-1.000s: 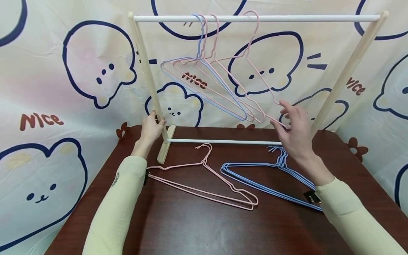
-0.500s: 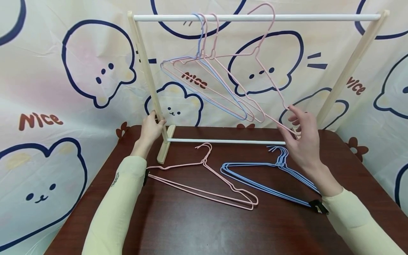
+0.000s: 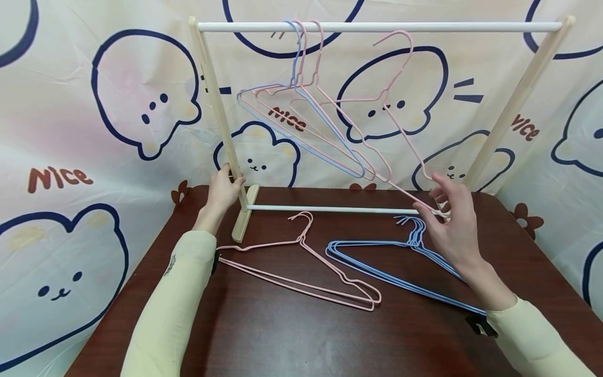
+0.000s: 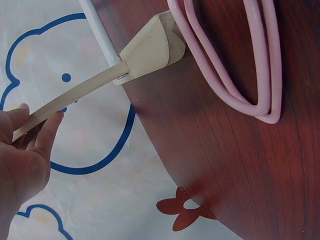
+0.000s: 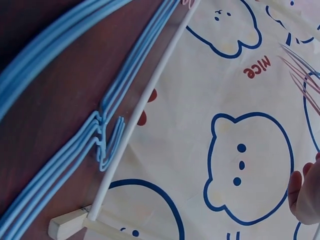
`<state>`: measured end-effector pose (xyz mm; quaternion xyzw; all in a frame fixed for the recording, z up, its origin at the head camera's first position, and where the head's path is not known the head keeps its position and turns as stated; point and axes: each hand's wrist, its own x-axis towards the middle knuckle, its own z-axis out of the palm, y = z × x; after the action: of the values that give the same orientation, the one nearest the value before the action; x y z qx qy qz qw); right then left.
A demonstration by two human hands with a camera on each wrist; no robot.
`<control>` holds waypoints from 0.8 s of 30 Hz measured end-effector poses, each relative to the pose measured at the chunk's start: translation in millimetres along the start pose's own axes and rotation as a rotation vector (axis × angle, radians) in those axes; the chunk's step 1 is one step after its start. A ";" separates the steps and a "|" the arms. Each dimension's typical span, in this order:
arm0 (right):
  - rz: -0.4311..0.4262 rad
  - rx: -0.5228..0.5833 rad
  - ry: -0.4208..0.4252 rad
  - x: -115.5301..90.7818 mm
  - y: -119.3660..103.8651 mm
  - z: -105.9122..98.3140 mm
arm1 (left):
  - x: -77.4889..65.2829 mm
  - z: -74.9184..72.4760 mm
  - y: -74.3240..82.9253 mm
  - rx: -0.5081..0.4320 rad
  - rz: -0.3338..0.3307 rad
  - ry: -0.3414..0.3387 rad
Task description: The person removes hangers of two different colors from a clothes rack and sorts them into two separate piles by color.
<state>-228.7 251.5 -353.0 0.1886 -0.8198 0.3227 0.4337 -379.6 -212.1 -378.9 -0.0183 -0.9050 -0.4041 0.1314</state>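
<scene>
My left hand (image 3: pixel 223 189) grips the left wooden upright (image 3: pixel 218 104) of a clothes rack; the left wrist view shows thumb and fingers around that post (image 4: pixel 80 94). My right hand (image 3: pixel 451 225) pinches a pink wire hanger (image 3: pixel 385 96) by its lower right corner. Its hook stands just below the white top rail (image 3: pixel 452 27), apart from it. To its left a blue hanger (image 3: pixel 330 121) and two pink hangers (image 3: pixel 318 57) hang on the rail. In the right wrist view, only part of my right hand (image 5: pixel 307 195) appears at the edge.
On the brown table (image 3: pixel 292 340) lie pink hangers (image 3: pixel 306 288) at left centre and a stack of blue hangers (image 3: pixel 377 272) at right. The rack's lower white bar (image 3: pixel 330 209) runs behind them. A patterned cloth (image 3: pixel 155 209) hangs behind and beside the table.
My right hand has moved right and down with the pink hanger, whose hook has come off the top rail and dropped below it. My left hand stays on the upright.
</scene>
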 end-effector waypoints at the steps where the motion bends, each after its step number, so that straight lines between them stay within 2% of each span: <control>1: 0.003 -0.003 -0.003 -1.8 -0.3 -0.4 | -0.2 0.1 -0.1 0.001 -0.001 0.000; 4: 0.028 -0.003 -0.015 -6.8 -1.8 -1.9 | -0.5 0.2 0.1 -0.002 -0.003 0.001; 11: 0.178 0.032 -0.077 -21.8 -9.3 -5.3 | -0.5 1.2 0.3 -0.007 0.005 0.005; 24: 0.295 0.101 -0.215 -44.8 -15.8 -6.3 | -0.7 0.7 -0.7 -0.014 0.002 0.001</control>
<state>-191.0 245.7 -381.9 0.1215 -0.8631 0.4013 0.2815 -379.1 -212.0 -380.0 -0.0200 -0.9021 -0.4103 0.1321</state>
